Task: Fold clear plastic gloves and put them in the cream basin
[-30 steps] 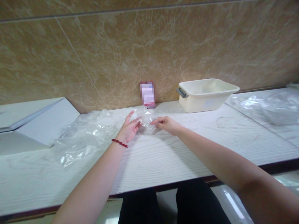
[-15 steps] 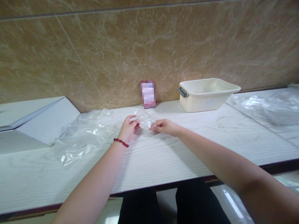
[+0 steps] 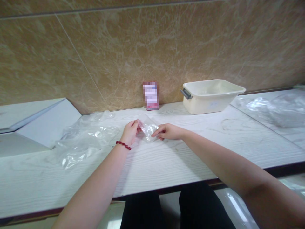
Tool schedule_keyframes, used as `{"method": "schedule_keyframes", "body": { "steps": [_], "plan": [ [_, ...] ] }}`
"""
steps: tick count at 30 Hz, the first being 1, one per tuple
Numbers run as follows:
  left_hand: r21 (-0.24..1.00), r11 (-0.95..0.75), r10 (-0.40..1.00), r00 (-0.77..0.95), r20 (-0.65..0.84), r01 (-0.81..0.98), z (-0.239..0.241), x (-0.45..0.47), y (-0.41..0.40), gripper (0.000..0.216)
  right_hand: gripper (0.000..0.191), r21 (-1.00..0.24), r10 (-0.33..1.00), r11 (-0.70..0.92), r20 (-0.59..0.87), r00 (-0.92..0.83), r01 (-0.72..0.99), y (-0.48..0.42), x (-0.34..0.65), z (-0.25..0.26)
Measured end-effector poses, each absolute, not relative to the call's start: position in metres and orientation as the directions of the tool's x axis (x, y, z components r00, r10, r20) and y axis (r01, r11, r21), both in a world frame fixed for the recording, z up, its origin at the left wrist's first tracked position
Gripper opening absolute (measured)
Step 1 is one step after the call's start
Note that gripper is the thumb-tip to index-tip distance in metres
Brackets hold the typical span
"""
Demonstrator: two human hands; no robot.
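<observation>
Between my two hands is a small clear plastic bag (image 3: 148,129), crinkled and shiny, just above or on the white wood-grain table (image 3: 152,168). My left hand (image 3: 131,129), with a dark red bead bracelet (image 3: 123,145) at its wrist, pinches the bag's left edge. On the other side my right hand (image 3: 166,131) grips the bag's right edge between thumb and fingers. Whether anything lies inside the bag I cannot make out.
Crumpled clear plastic bags (image 3: 88,136) lie to the left, beside an open white box (image 3: 47,124). A blurred phone-like object (image 3: 151,96) leans on the marbled wall (image 3: 133,47). A cream plastic bin (image 3: 207,103) stands back right, with more clear plastic (image 3: 281,109) beyond.
My left fingers have closed more tightly on the bag's edge. The bag has turned slightly and looks flatter, and my right fingertips have shifted a little left and down along it.
</observation>
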State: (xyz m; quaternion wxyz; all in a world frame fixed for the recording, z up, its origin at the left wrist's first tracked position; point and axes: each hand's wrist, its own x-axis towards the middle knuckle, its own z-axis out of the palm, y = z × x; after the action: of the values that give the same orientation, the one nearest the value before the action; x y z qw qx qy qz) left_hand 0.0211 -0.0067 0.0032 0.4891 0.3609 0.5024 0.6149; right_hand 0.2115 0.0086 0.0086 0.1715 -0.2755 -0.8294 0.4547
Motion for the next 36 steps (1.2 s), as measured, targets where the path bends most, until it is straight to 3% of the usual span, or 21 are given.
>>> {"method": "schedule_keyframes", "body": {
  "steps": [4, 8, 17, 22, 29, 33, 36],
  "plan": [
    [0.964, 0.054, 0.963, -0.243, -0.119, -0.259, 0.009, 0.021, -0.011, 0.037, 0.029, -0.708, 0.565, 0.616, 0.093, -0.820, 0.345, 0.007, 0.213, 0.015],
    [0.990, 0.027, 0.987, -0.153, -0.048, -0.137, 0.005, 0.020, -0.010, 0.026, 0.027, -0.566, 0.518, 0.746, 0.164, -0.839, 0.350, 0.003, 0.212, 0.019],
    [0.997, -0.071, 0.976, -0.203, 0.076, 0.032, -0.006, 0.018, -0.006, 0.044, 0.016, -0.366, 0.526, 0.845, 0.444, -0.726, 0.389, -0.003, 0.206, 0.016],
    [0.984, -0.119, 0.969, -0.203, 0.144, 0.129, -0.009, 0.017, -0.006, 0.051, 0.016, -0.277, 0.452, 0.891, 0.477, -0.754, 0.359, -0.008, 0.203, 0.020],
    [0.947, -0.135, 0.961, -0.192, 0.196, 0.291, -0.012, 0.017, -0.007, 0.049, 0.025, -0.322, 0.432, 0.893, 0.415, -0.801, 0.315, -0.007, 0.200, 0.012],
    [0.936, -0.103, 0.957, -0.222, 0.186, 0.338, -0.012, 0.014, -0.007, 0.047, 0.046, -0.437, 0.567, 0.807, 0.386, -0.728, 0.397, -0.002, 0.202, 0.007],
    [0.929, -0.100, 0.956, -0.224, 0.188, 0.357, -0.014, 0.011, -0.006, 0.046, 0.051, -0.502, 0.680, 0.721, 0.382, -0.625, 0.478, 0.002, 0.205, 0.005]
  ]
}}
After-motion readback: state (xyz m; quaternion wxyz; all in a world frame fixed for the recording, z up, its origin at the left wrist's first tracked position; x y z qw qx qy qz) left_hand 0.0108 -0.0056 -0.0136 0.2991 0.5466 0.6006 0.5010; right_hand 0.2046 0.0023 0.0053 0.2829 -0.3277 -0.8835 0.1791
